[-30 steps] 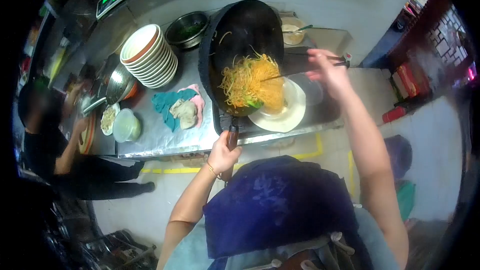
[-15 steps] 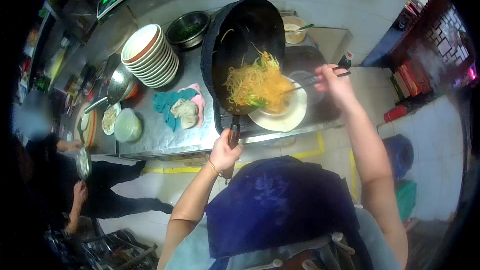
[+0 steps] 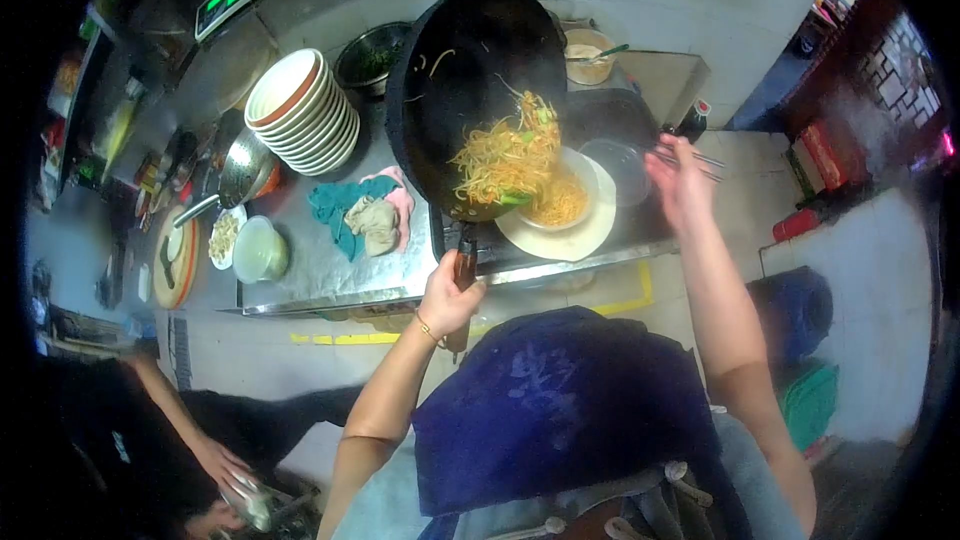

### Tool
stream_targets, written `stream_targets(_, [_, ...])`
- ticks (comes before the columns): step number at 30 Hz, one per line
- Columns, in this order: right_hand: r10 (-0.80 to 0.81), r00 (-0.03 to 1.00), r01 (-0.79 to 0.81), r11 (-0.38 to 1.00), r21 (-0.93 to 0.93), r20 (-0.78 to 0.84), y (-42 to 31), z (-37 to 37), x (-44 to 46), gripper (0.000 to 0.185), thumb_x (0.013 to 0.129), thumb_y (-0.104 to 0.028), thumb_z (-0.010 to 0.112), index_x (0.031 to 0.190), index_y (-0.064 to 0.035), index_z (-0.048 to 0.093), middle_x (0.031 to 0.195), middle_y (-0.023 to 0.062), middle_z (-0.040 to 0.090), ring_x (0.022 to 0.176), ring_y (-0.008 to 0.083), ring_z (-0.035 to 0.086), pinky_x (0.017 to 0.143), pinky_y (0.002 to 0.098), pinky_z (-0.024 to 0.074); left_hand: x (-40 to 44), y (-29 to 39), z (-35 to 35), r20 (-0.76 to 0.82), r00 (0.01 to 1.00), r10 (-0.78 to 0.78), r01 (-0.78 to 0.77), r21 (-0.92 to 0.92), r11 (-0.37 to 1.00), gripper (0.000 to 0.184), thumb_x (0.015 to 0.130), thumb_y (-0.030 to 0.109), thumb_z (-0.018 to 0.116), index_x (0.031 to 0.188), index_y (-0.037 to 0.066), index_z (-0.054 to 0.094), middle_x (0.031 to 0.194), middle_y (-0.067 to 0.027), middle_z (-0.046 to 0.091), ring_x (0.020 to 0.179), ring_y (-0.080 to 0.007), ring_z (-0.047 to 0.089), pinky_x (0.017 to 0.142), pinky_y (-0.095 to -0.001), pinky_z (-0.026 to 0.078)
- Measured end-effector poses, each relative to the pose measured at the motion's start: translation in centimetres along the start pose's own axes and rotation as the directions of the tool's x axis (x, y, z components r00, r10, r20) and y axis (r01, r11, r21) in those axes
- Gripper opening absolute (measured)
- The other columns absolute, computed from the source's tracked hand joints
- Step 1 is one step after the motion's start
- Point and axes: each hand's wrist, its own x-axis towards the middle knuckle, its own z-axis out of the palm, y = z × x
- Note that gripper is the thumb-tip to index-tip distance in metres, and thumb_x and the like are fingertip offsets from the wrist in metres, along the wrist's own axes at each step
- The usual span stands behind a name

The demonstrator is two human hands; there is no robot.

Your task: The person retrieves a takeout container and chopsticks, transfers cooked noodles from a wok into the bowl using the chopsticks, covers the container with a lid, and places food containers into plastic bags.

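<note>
My left hand is wrapped round the wooden handle of a black wok. The wok is tilted steeply to the right, with fried noodles and green bits gathered on its lower side. Beneath its lip, a white bowl holds more noodles and stands on a cream plate. To the right of the bowl, my right hand grips chopsticks, pointed away from the noodles. A clear plastic container lies between that hand and the bowl.
Left of the wok are stacked bowls, a metal bowl of greens, cloths and a plastic tub. A tub with a green-handled spoon and a bottle stand right. A co-worker's hand is at lower left.
Some noodles have dropped from the wok into the bowl. My right hand has drawn the chopsticks away rightward. The wok has shifted slightly left and up. The co-worker has bent lower.
</note>
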Motion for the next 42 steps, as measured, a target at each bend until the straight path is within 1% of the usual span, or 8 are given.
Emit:
stream_targets(2, [0.063, 0.998, -0.067, 0.964, 0.257, 0.024, 2.7, 0.5, 1.5, 0.02, 0.089, -0.02, 0.056, 0.098, -0.0021, 0.056, 0.089, 0.0118, 0.057, 0.077, 0.0236, 0.062, 0.066, 0.0309, 0.0547, 0.2, 0.3, -0.1, 0.015, 1.0, -0.002, 0.002, 0.009, 1.0, 0.026, 0.074, 0.004, 0.061, 0.095, 0.003, 0.045, 0.077, 0.0, 0.049, 0.068, -0.0098, 0.046, 0.061, -0.0266, 0.042])
stream_targets(6, [0.256, 0.964, -0.207, 0.885, 0.417, -0.066, 7.8, 0.3, 3.6, 0.013, 0.089, -0.015, 0.052, 0.095, -0.0035, 0.055, 0.087, 0.0108, 0.057, 0.074, 0.022, 0.062, 0.063, 0.0303, 0.0555, 0.2, 2.4, 0.2, -0.012, 1.0, 0.012, -0.01, 0.091, 0.996, 0.026, 0.074, 0.005, 0.061, 0.093, 0.004, 0.044, 0.074, -0.0006, 0.046, 0.067, -0.0091, 0.046, 0.059, -0.0256, 0.043])
stream_targets(8, [0.307, 0.948, -0.254, 0.891, 0.375, -0.088, 9.0, 0.1, 3.2, 0.012, 0.089, -0.014, 0.052, 0.095, -0.004, 0.055, 0.086, 0.0104, 0.057, 0.073, 0.0211, 0.061, 0.064, 0.0299, 0.0551, 0.6, 1.1, 0.0, -0.008, 0.988, 0.153, -0.148, 0.189, 0.971, 0.026, 0.074, 0.006, 0.061, 0.093, 0.004, 0.043, 0.072, -0.0012, 0.046, 0.063, -0.0093, 0.048, 0.055, -0.026, 0.043])
stream_targets(14, [0.273, 0.957, -0.247, 0.942, 0.225, -0.094, 8.2, -0.3, -0.2, 0.015, 0.089, -0.016, 0.052, 0.095, -0.0027, 0.056, 0.085, 0.011, 0.058, 0.074, 0.0219, 0.061, 0.065, 0.0311, 0.054, 0.5, 2.3, 0.9, -0.025, 0.996, -0.082, 0.084, 0.14, 0.987, 0.025, 0.074, 0.007, 0.06, 0.092, 0.003, 0.043, 0.069, -0.0041, 0.049, 0.05, -0.0126, 0.05, 0.046, -0.0281, 0.044])
stream_targets(20, [0.049, 0.998, -0.052, 0.996, -0.068, -0.049, 3.4, 1.5, -2.6, 0.022, 0.091, -0.018, 0.051, 0.101, 0.001, 0.057, 0.086, 0.0129, 0.058, 0.07, 0.0211, 0.062, 0.064, 0.0288, 0.054, 0.6, 0.1, 0.8, -0.043, 0.999, 0.03, -0.015, 0.319, 0.948, 0.03, 0.071, 0.012, 0.063, 0.093, 0.002, 0.045, 0.067, -0.0092, 0.052, 0.059, -0.0197, 0.054, 0.055, -0.0326, 0.045])
stream_targets(25, [0.085, 0.972, -0.077, 0.996, -0.044, 0.217, 2.6, 4.5, -4.3, 0.026, 0.093, -0.021, 0.05, 0.103, 0.0008, 0.059, 0.088, 0.012, 0.06, 0.07, 0.0197, 0.063, 0.063, 0.0281, 0.0544, 0.4, 0.5, 1.7, -0.036, 0.999, 0.028, -0.013, 0.371, 0.929, 0.03, 0.07, 0.014, 0.063, 0.091, 0.002, 0.045, 0.067, -0.0123, 0.052, 0.06, -0.0249, 0.053, 0.058, -0.0345, 0.044])
stream_targets(41, [0.104, 0.987, -0.078, 0.977, -0.198, 0.126, 4.1, 1.3, -2.5, 0.023, 0.093, -0.017, 0.048, 0.1, 0.0011, 0.06, 0.089, 0.0114, 0.06, 0.068, 0.0183, 0.063, 0.062, 0.0263, 0.054, 0.2, 2.0, 2.3, -0.057, 0.998, 0.017, 0.016, 0.522, 0.853, 0.027, 0.071, 0.014, 0.062, 0.089, 0.003, 0.045, 0.068, -0.019, 0.055, 0.065, -0.0384, 0.057, 0.059, -0.0393, 0.046])
stream_targets(42, [0.104, 0.988, -0.08, 0.978, -0.195, 0.112, 4.1, 1.1, -2.5, 0.023, 0.093, -0.017, 0.048, 0.1, 0.0011, 0.06, 0.088, 0.0114, 0.06, 0.068, 0.0183, 0.063, 0.062, 0.0262, 0.054, 0.2, 1.8, 2.2, -0.065, 0.997, 0.049, -0.008, 0.519, 0.855, 0.028, 0.07, 0.015, 0.063, 0.086, 0.003, 0.043, 0.065, -0.0163, 0.051, 0.061, -0.0332, 0.052, 0.056, -0.0378, 0.044])
